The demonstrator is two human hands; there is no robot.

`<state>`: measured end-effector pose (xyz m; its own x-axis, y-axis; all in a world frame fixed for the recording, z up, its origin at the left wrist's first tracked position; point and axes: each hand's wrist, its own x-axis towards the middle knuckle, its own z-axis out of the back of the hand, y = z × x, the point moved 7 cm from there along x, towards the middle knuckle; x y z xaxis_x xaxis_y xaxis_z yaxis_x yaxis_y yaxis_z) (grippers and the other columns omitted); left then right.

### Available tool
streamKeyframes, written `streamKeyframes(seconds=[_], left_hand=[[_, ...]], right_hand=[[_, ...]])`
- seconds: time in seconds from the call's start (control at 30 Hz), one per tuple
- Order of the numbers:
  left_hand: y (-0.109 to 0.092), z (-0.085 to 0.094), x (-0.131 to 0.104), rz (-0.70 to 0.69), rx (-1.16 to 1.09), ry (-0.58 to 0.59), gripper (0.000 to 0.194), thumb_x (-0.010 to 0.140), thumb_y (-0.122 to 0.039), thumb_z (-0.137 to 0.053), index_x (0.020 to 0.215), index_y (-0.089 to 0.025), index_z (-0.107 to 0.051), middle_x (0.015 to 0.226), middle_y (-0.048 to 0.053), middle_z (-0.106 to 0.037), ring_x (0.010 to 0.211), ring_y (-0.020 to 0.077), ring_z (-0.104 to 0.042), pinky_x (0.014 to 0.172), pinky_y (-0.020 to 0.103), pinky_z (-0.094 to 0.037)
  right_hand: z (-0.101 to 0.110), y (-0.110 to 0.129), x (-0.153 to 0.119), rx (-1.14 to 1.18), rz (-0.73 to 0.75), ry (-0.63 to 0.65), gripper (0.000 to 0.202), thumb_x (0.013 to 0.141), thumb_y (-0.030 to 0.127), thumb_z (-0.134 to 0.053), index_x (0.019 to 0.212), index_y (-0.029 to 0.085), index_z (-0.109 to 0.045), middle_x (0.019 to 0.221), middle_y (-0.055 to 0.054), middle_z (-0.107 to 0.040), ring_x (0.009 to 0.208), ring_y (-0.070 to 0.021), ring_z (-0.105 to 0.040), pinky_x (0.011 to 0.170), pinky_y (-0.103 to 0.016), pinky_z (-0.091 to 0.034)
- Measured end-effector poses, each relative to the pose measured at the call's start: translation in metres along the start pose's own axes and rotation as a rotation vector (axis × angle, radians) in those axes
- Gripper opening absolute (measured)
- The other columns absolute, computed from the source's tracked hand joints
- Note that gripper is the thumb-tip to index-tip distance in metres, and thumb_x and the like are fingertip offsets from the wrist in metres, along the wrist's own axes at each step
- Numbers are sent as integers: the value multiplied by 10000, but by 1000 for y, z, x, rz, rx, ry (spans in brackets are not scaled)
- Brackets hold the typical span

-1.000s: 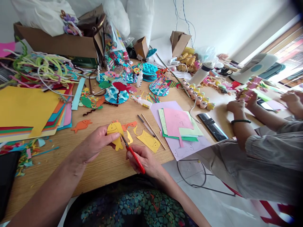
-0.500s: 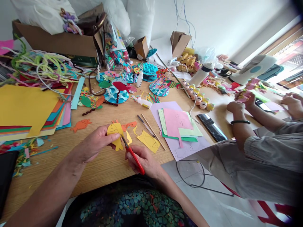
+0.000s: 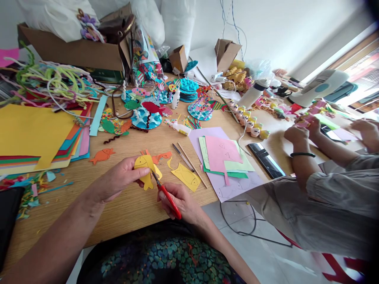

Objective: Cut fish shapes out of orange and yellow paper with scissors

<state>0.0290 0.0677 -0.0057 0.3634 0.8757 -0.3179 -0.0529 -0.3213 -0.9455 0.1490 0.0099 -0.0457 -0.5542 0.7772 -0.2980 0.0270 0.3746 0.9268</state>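
Note:
My left hand pinches a yellow paper fish above the wooden table. Red-handled scissors are in my right hand, their blades at the right edge of the fish. Beyond and to the right of the fish lie orange scraps and yellow scraps. A yellow paper piece with a drawn fish rests to the right, beside a pen and a thin wooden stick. An orange paper fish lies flat on the left.
Coloured paper sheets and small scraps lie left. Pink, green and purple sheets are on the right, near a dark phone. Blue decorated discs and glue bottles stand beyond. Another person's hands work at far right.
The view has shifted slightly. The scissor blades remain at the yellow fish's edge, and a yellow scrap beside them appears slightly moved.

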Motion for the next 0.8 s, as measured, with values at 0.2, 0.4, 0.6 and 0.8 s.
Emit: streamKeyframes(seconds=[0.2, 0.4, 0.6, 0.8], left_hand=[[3, 1, 2, -4, -7, 33, 112, 672, -290, -688, 704, -183, -690, 638, 29, -683, 552, 144, -578, 479, 219, -448], [2, 2, 2, 4, 15, 4, 124, 659, -297, -694, 699, -180, -691, 622, 29, -668, 539, 149, -573, 468, 225, -453], [3, 4, 3, 10, -1, -19, 126, 651, -296, -692, 707, -185, -672, 619, 16, -657, 526, 142, -564, 459, 218, -438], [4, 4, 3, -2, -19, -25, 142, 655, -302, -699, 716, -177, -677, 615, 12, -650, 525, 135, -557, 463, 215, -435]], right_hand=[[1, 0, -1, 12, 4, -9, 444, 847, 573, -508, 654, 181, -428, 467, 75, -384, 371, -46, -335, 349, -184, -226], [2, 0, -1, -30, -2, -17, 447, 847, 588, -492, 668, 182, -438, 470, 74, -383, 372, -50, -336, 357, -190, -235], [2, 1, -1, -41, -14, -22, 475, 831, 617, -487, 641, 189, -415, 466, 72, -397, 368, -49, -339, 357, -193, -231], [4, -2, 0, -44, 1, -26, 453, 850, 579, -495, 639, 184, -429, 454, 73, -405, 355, -45, -339, 345, -185, -232]])
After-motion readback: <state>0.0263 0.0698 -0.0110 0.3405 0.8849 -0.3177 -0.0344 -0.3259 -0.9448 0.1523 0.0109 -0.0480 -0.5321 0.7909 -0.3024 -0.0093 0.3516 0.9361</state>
